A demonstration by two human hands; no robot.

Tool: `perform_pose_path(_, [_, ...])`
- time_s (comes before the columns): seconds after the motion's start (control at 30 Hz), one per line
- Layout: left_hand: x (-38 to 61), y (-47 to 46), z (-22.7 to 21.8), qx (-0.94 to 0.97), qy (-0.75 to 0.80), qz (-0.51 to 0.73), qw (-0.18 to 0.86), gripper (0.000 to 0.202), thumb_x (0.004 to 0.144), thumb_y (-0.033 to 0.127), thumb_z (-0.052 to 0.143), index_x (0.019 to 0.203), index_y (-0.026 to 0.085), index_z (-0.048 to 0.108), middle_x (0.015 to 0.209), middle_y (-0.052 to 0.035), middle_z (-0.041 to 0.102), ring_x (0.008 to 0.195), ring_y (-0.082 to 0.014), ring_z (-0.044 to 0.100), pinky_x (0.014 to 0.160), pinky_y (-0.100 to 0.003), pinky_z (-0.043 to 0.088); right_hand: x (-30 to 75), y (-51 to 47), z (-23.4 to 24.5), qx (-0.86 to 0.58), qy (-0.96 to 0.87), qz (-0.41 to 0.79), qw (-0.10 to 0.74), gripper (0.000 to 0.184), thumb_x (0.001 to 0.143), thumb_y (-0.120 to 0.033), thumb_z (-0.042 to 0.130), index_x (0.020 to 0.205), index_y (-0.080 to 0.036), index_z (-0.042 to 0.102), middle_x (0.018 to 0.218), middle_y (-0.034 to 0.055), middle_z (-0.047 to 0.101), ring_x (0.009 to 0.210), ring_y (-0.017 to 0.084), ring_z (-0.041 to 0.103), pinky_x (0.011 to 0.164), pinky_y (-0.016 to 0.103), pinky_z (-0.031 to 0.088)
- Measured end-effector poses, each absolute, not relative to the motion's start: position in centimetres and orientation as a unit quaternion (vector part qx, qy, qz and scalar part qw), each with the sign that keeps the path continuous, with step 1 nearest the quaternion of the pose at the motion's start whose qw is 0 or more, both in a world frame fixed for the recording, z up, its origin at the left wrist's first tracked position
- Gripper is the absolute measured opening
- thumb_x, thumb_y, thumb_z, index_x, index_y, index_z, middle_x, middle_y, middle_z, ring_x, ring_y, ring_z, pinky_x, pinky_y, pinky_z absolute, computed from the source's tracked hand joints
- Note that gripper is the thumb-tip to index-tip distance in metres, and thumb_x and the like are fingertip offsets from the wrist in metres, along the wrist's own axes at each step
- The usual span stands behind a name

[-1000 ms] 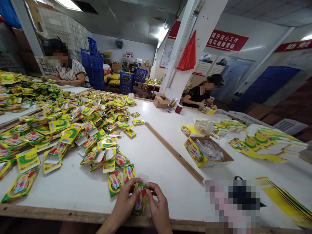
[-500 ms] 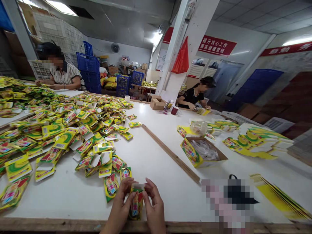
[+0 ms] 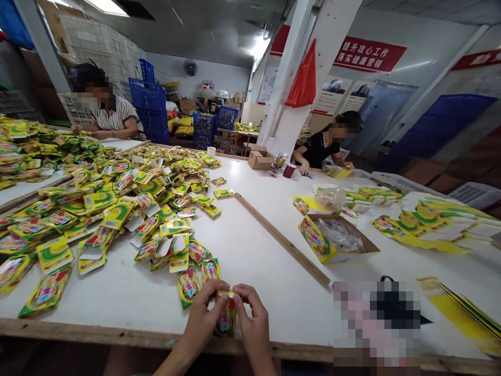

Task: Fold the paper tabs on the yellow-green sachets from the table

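Close to the table's front edge, a small yellow-green printed box (image 3: 226,319) stands between my two hands. My left hand (image 3: 207,308) grips its left side, with thumb on the printed face and fingertips at the top flap. On the other side, my right hand (image 3: 250,310) closes on the top right corner in the same way. The fingers of both hands meet over the flap and partly hide it. Just beyond my left hand lie two similar boxes, one flat (image 3: 188,286) and one behind it (image 3: 211,270).
A large heap of small boxes (image 3: 117,203) spreads over the left. A wooden strip (image 3: 282,240) crosses the white table (image 3: 250,266). Right of it are an open display box (image 3: 336,240) with plastic bags and flat yellow cardboard (image 3: 462,313). Two people work across the table.
My fingers have come together over the box's top, where the white flap stood up before; it now looks folded down. The view has tilted down and turned slightly left.
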State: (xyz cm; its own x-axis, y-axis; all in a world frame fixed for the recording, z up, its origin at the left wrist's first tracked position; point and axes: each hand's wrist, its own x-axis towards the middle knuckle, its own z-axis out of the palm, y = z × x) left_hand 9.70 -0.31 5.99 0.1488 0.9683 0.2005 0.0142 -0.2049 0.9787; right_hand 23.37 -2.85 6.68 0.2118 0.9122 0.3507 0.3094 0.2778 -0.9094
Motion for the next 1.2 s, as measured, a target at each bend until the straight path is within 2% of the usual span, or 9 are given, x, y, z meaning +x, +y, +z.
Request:
perform_pose_path(0.23, [9.8, -0.4, 6.0, 0.569, 0.444, 0.493, 0.486, 0.022, 0.085, 0.035, 0.059, 0.098, 0.019, 0.068, 0.091, -0.0057, 0.067, 0.081, -0.0195, 0.062, 0.074, -0.028, 0.05, 23.2, -2.6, 6.5, -0.548, -0.557, 0.271, 0.562, 0.015, 0.086, -0.031, 0.059, 0.088, -0.019, 0.068, 0.088, 0.0049, 0.068, 0.08, 0.018, 0.064, 0.07, 0.025, 0.052])
perform_pose_path(0.63, [9.8, -0.2, 6.0, 0.567, 0.431, 0.52, 0.472, 0.015, 0.086, 0.031, 0.058, 0.086, 0.019, 0.067, 0.086, -0.0034, 0.066, 0.082, -0.0191, 0.06, 0.074, -0.027, 0.047, 23.1, -1.8, 8.2, -0.565, -0.558, 0.326, 0.512, 0.019, 0.085, -0.035, 0.057, 0.08, -0.018, 0.065, 0.074, 0.0024, 0.066, 0.068, 0.017, 0.06, 0.063, 0.025, 0.048])
perform_pose_path(0.93, [9.8, -0.3, 6.5, 0.571, 0.425, 0.518, 0.474, 0.018, 0.088, 0.033, 0.058, 0.083, 0.019, 0.067, 0.084, -0.0035, 0.064, 0.084, -0.0199, 0.061, 0.077, -0.028, 0.046, 23.2, -2.2, 7.4, -0.566, -0.545, 0.341, 0.516, 0.021, 0.086, -0.039, 0.057, 0.083, -0.019, 0.065, 0.078, 0.0032, 0.068, 0.072, 0.019, 0.063, 0.066, 0.025, 0.049])
perform_pose_path(1.2, [9.0, -0.7, 5.0, 0.606, 0.408, 0.51, 0.454, 0.017, 0.088, 0.031, 0.058, 0.091, 0.021, 0.071, 0.09, -0.0054, 0.066, 0.09, -0.0211, 0.062, 0.08, -0.029, 0.049, 22.8, -3.2, 5.8, -0.533, -0.525, 0.358, 0.558, 0.017, 0.085, -0.036, 0.06, 0.089, -0.021, 0.066, 0.084, 0.0028, 0.068, 0.079, 0.019, 0.065, 0.072, 0.025, 0.052])
